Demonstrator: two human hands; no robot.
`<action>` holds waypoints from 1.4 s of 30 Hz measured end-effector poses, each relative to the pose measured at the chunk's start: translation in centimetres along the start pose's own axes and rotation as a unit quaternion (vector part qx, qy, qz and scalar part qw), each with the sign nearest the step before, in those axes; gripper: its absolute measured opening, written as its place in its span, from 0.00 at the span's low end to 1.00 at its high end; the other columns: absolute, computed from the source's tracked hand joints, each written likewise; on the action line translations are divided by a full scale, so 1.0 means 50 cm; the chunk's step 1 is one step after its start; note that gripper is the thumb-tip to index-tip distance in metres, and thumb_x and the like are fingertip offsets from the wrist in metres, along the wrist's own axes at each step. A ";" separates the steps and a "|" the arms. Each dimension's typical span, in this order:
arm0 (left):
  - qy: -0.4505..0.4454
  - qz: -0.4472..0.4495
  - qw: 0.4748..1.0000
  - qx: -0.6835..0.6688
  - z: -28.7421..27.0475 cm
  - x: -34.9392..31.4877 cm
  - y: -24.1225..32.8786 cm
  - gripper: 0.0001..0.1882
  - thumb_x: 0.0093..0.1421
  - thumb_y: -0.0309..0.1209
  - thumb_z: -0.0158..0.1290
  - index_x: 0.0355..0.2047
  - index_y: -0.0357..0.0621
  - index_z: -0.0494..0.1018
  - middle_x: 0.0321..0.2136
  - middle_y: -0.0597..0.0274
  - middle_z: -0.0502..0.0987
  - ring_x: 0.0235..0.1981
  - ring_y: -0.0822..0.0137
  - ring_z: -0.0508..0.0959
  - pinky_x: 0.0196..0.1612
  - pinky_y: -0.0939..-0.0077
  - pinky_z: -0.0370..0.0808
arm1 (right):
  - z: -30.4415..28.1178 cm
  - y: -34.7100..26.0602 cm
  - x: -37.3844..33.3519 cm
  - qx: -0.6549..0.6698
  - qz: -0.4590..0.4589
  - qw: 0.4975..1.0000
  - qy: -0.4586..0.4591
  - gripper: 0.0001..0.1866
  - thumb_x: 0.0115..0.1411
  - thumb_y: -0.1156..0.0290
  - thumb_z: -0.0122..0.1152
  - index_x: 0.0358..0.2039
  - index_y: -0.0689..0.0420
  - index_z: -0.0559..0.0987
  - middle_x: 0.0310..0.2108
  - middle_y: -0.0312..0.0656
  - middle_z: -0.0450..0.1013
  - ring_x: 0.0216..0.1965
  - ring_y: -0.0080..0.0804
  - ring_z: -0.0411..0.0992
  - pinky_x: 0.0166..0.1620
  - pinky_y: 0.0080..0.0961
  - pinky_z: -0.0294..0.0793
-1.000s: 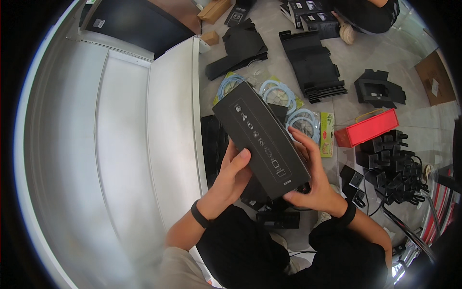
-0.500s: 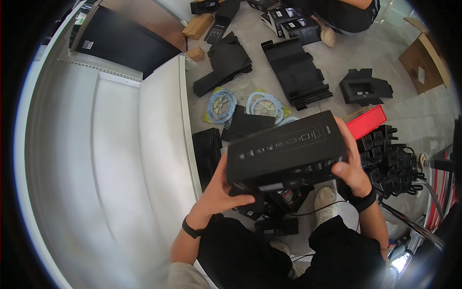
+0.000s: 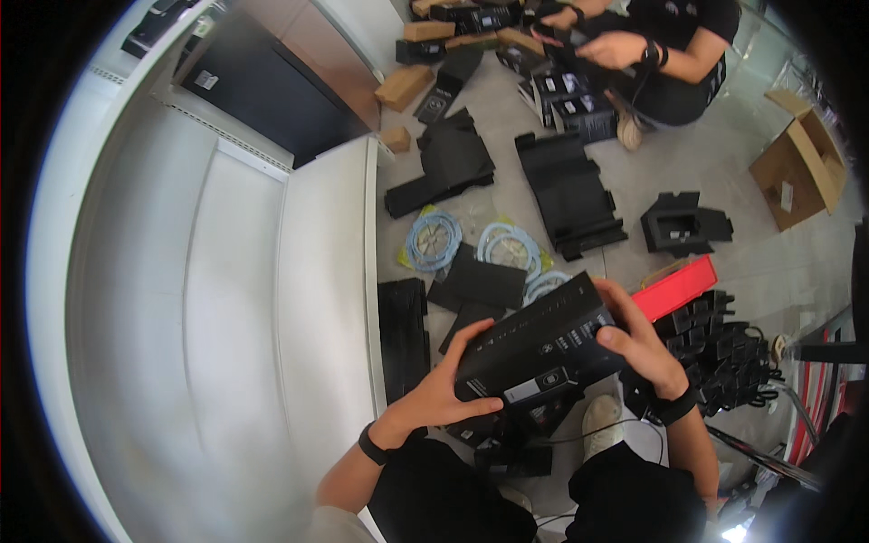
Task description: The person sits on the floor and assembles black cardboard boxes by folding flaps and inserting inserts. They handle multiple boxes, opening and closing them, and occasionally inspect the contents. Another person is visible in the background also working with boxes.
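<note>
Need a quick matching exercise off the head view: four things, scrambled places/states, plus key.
Things
1. Black printed box
2. Red box
3. Brown carton
4. White shelf unit

Places/states
A. On the floor toward the right edge of the view, flap raised
B. Held between the left fingers and the right fingers
C. Filling much of the left side of the view
D. Next to a heap of black parts

Pairs: 1-B, 2-D, 3-A, 4-C
</note>
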State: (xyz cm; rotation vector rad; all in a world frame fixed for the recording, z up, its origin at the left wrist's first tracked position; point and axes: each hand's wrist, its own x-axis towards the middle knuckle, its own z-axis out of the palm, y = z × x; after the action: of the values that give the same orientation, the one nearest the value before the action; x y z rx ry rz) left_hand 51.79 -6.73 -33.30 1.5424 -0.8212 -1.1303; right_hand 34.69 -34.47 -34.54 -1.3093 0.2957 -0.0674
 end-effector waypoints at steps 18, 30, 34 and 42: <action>-0.202 0.004 0.977 0.073 0.085 0.067 -0.031 0.64 0.53 0.56 0.71 0.71 0.31 0.43 0.62 0.38 0.68 0.62 0.53 0.72 0.62 0.64 0.71 | 0.096 -0.179 -0.031 -0.441 0.036 0.880 -0.175 0.45 0.51 0.49 0.77 0.62 0.62 0.69 0.55 0.56 0.73 0.55 0.48 0.75 0.59 0.36 0.73; -0.213 -0.004 0.940 0.266 0.126 0.029 0.001 0.47 0.55 0.50 0.68 0.61 0.28 0.61 0.51 0.34 0.76 0.53 0.41 0.78 0.54 0.58 0.76 | 0.038 -0.147 -0.054 -0.449 0.119 0.857 -0.224 0.44 0.46 0.53 0.81 0.56 0.65 0.70 0.51 0.54 0.74 0.53 0.45 0.74 0.56 0.33 0.73; -0.216 -0.044 0.915 0.338 0.048 -0.033 -0.012 0.34 0.62 0.49 0.61 0.56 0.30 0.71 0.47 0.43 0.80 0.51 0.45 0.79 0.52 0.60 0.77 | 0.019 -0.130 -0.012 -0.513 0.103 0.824 -0.218 0.43 0.45 0.53 0.80 0.55 0.64 0.71 0.47 0.56 0.75 0.50 0.50 0.75 0.53 0.36 0.74; -0.103 -0.175 0.952 0.228 -0.049 -0.107 -0.139 0.19 0.68 0.40 0.59 0.48 0.35 0.74 0.41 0.52 0.82 0.40 0.60 0.83 0.44 0.69 0.80 | -0.073 -0.020 0.019 -0.507 0.120 0.823 -0.227 0.43 0.44 0.54 0.78 0.56 0.65 0.72 0.50 0.56 0.75 0.52 0.52 0.75 0.55 0.37 0.74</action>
State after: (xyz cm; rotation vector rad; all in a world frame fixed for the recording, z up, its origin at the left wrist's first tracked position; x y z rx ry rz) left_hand 52.10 0.71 -38.51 2.0365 -1.0279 -1.4481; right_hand 34.80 -38.37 -34.59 -2.2729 0.0600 0.7062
